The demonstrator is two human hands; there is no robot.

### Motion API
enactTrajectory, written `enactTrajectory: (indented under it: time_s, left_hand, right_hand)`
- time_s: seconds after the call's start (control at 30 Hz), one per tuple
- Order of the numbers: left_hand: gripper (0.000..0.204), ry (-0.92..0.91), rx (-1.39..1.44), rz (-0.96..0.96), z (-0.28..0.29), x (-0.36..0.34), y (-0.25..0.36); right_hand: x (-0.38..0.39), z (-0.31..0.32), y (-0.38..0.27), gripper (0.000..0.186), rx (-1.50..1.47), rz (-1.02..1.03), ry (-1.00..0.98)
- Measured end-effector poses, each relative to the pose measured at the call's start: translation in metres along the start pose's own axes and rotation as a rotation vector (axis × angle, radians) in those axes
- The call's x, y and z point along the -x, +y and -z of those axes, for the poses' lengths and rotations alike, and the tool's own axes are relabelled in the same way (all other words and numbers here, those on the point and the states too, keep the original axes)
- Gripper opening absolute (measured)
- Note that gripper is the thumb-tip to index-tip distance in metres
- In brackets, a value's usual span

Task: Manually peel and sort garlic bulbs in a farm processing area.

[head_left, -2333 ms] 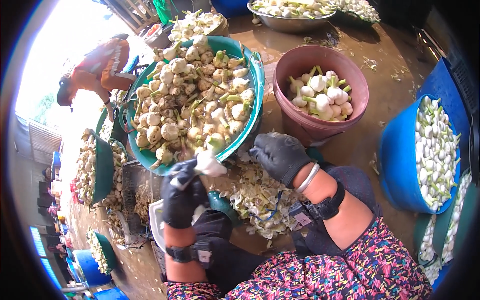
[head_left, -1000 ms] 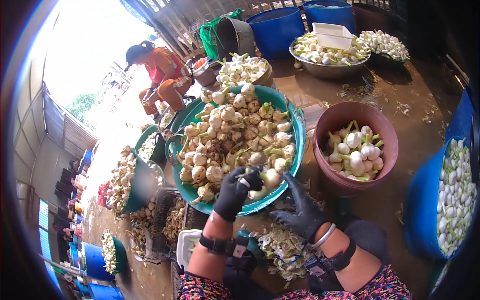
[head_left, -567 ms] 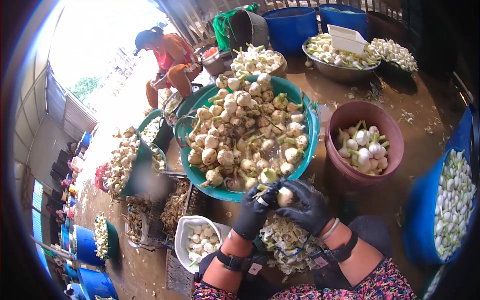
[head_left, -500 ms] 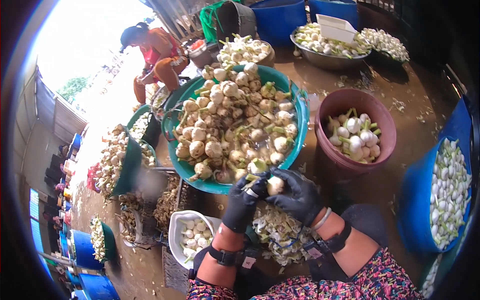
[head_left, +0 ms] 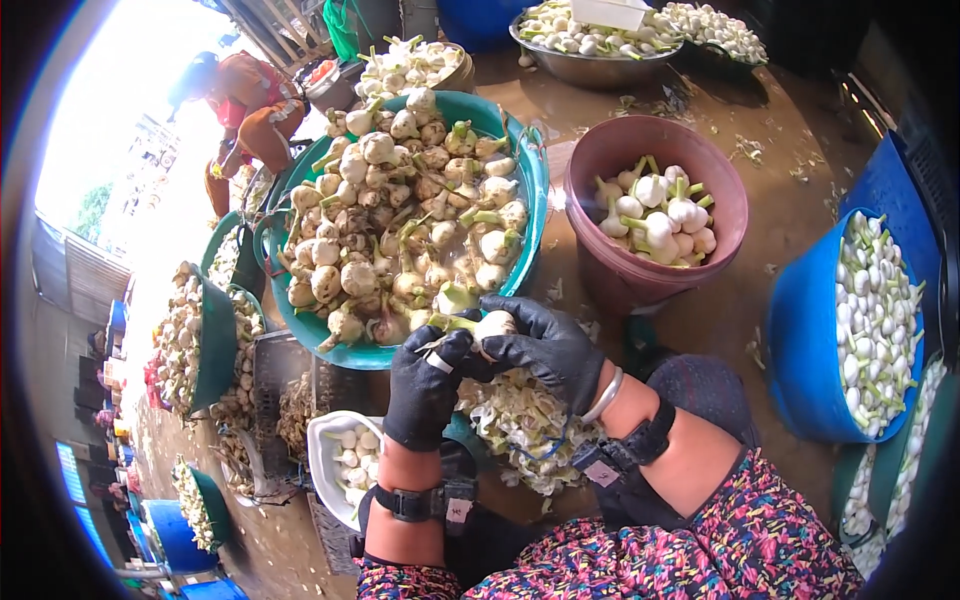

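Seemingly midway: both hands (head_left: 500, 350) pinch one bulb (head_left: 495, 324), fingers closed; green tub (head_left: 520, 160) remains heaped, maroon bucket (head_left: 610, 270) part-filled.

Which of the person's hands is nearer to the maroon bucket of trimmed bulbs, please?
The right. The right hand lies just below and left of the maroon bucket, gripping a bulb; the left hand sits farther left, beyond that bulb.
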State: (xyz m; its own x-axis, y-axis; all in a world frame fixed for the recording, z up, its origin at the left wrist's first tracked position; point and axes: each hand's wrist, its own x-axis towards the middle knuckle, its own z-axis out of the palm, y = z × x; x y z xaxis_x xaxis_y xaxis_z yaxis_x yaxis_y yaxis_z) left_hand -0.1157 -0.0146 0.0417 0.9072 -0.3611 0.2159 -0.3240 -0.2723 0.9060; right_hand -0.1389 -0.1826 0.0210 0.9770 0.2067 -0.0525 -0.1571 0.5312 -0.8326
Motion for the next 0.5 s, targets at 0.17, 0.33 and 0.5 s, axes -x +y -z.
enactTrajectory:
  time_s: [0.17,0.33,0.5]
  left_hand:
    - [0.013,0.004,0.478,0.47,0.0,-0.001,0.01]
    - [0.016,-0.011,-0.017,0.171,0.003,0.005,-0.015]
    - [0.02,-0.019,-0.436,-0.153,-0.006,0.0,-0.001]
  right_hand:
    - [0.003,0.0,-0.001,0.039,0.122,-0.044,0.105]
    - [0.003,0.002,-0.002,0.037,-0.164,-0.346,-0.033]
    - [0.002,0.003,-0.013,0.036,-0.496,-0.658,-0.077]
